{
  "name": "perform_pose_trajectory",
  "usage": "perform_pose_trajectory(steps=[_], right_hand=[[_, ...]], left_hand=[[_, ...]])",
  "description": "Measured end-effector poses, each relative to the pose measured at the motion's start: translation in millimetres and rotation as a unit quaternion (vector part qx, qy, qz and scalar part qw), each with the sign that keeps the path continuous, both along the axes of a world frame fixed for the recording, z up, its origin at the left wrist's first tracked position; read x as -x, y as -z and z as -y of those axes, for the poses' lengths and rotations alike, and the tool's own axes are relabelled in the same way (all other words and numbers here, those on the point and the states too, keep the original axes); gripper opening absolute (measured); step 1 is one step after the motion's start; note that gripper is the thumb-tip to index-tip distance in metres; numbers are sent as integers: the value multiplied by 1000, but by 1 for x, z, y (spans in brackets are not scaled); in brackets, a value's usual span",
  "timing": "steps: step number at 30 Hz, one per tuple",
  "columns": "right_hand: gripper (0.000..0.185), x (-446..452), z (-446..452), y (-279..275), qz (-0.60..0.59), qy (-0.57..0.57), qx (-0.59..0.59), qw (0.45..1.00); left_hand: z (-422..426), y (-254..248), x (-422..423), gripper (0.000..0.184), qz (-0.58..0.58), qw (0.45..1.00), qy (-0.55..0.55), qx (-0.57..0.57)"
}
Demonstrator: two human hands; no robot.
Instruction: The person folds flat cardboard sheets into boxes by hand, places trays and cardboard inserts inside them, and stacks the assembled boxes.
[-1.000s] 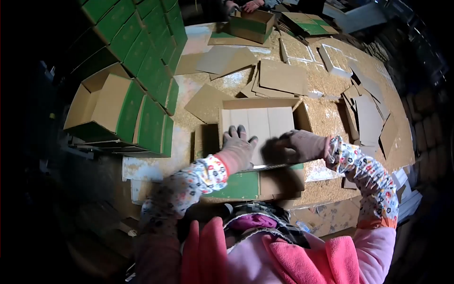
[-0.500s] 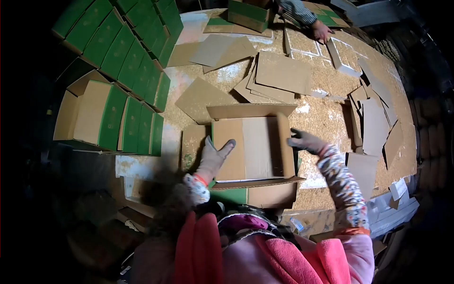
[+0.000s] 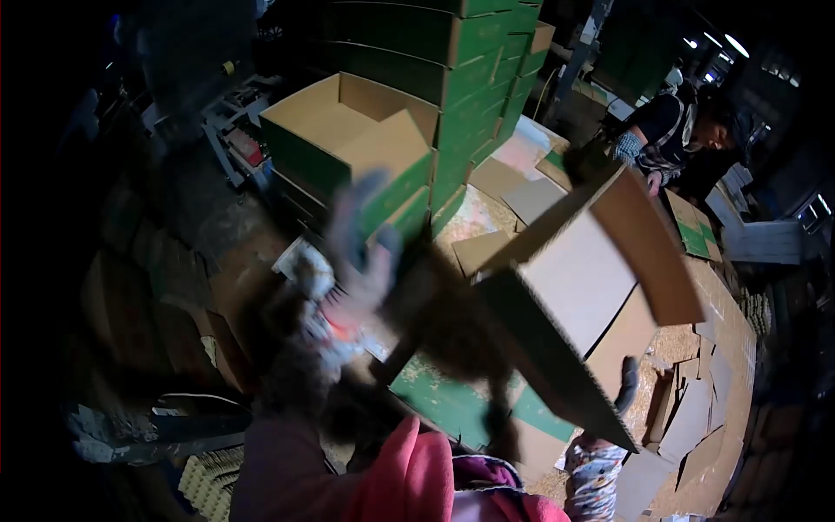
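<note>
A cardboard box with a dark outer side and raised flaps is tilted up in front of me, off the table. My right hand grips its lower right part; the thumb shows and the other fingers are hidden behind the board. To the left, my left hand is smeared by motion, its fingers spread and nothing visible in them. It is in front of an open green box on the near end of the stack; whether it touches that box I cannot tell.
Green boxes are piled high at the back left. Flat cardboard pieces lie on the table's right side, and a green sheet lies near me. Across the table, a person bends over. Egg trays stand at lower left.
My view has swung left toward the stack. The cardboard box has been lifted from the table and tilted, now in my right hand. My left hand has left the box and moved left.
</note>
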State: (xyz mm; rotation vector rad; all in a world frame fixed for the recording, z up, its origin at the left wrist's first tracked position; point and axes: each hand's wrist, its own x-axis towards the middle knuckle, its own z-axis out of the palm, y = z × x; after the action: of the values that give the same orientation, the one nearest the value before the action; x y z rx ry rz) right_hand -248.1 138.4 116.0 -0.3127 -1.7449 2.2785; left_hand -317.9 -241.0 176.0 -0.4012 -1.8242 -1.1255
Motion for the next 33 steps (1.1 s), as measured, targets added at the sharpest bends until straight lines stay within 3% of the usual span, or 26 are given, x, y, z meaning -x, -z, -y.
perform_pose_trajectory(steps=[1, 2, 3, 6, 9, 10, 12, 13, 15, 16, 18, 19, 20, 21, 22, 23, 24, 25, 26, 27, 28, 29, 30, 32, 33], right_hand=[[46, 16, 17, -9, -58, 13, -49, 997], [46, 36, 37, -10, -133, 36, -124, 983], [47, 59, 57, -14, -197, 46, -180, 963], [47, 112, 185, -71, -198, -97, -70, 973], [46, 169, 296, -84, -169, -236, -76, 954], [54, 182, 316, -88, -141, -275, -94, 946], [68, 207, 343, -88, -63, -343, -119, 930], [72, 213, 348, -82, -15, -368, -120, 922], [77, 211, 333, -74, 117, -431, -5, 895], [75, 217, 312, -56, 196, -394, 82, 894], [76, 193, 225, -23, 233, -416, 74, 876], [74, 168, 176, -1, 163, -366, -123, 908], [73, 142, 124, 26, 92, -308, -323, 890], [70, 119, 64, 70, 119, -226, -392, 884], [72, 89, 7, 109, 156, -69, -550, 817], [76, 64, -43, 136, 241, 17, -529, 813], [80, 41, -127, 205, 279, 71, -495, 820], [83, 16, -132, 190, 312, 113, -536, 776], [88, 4, -138, 186, 374, 110, -515, 763], [89, 0, -156, 209, 362, 67, -354, 860], [89, -4, -172, 234, 336, 20, -178, 925], [79, 1, -127, 181, 355, 10, -153, 922], [67, 5, -148, 209, 261, 4, -260, 930], [63, -3, -158, 170, 121, 100, -435, 887], [60, -1, -172, 154, 72, 136, -401, 903]], left_hand=[[55, 15, 21, 44, -76, 972, -218, 55], [110, 29, 41, 46, -119, 886, -444, 65], [167, 20, 66, 45, -100, 897, -420, -89], [263, 73, 128, 43, -15, 904, -234, -357], [264, 107, 145, 41, -24, 883, -128, -451], [262, 107, 145, 41, -31, 872, -102, -478], [260, 106, 145, 41, -36, 857, -81, -508], [268, 121, 154, 45, -43, 875, -124, -465], [256, 107, 144, 40, -32, 906, -243, -345], [246, 103, 142, 34, -91, 881, -217, -409], [221, 136, 123, 36, -46, 884, -281, -370], [197, 168, 103, 38, 6, 888, -284, -361], [165, 208, 81, 41, 78, 891, -253, -369], [130, 255, 58, 45, 170, 885, -195, -386], [90, 303, 38, 49, 274, 867, -105, -402], [49, 342, 23, 54, 376, 836, 1, -400], [3, 288, 10, 67, 501, 853, 6, -148], [-32, 328, 11, 73, 474, 855, 15, -210], [-57, 302, 24, 75, 506, 847, 28, -162], [-81, 263, 37, 78, 606, 792, 13, -76], [-94, 272, 48, 74, 609, 791, 32, -47], [-108, 294, 63, 70, 608, 792, 51, -19], [-124, 298, 85, 66, 598, 799, 70, 6], [-144, 148, 56, 58, 503, 839, 145, -150], [-139, 176, 71, 47, 402, 889, 145, -164]])
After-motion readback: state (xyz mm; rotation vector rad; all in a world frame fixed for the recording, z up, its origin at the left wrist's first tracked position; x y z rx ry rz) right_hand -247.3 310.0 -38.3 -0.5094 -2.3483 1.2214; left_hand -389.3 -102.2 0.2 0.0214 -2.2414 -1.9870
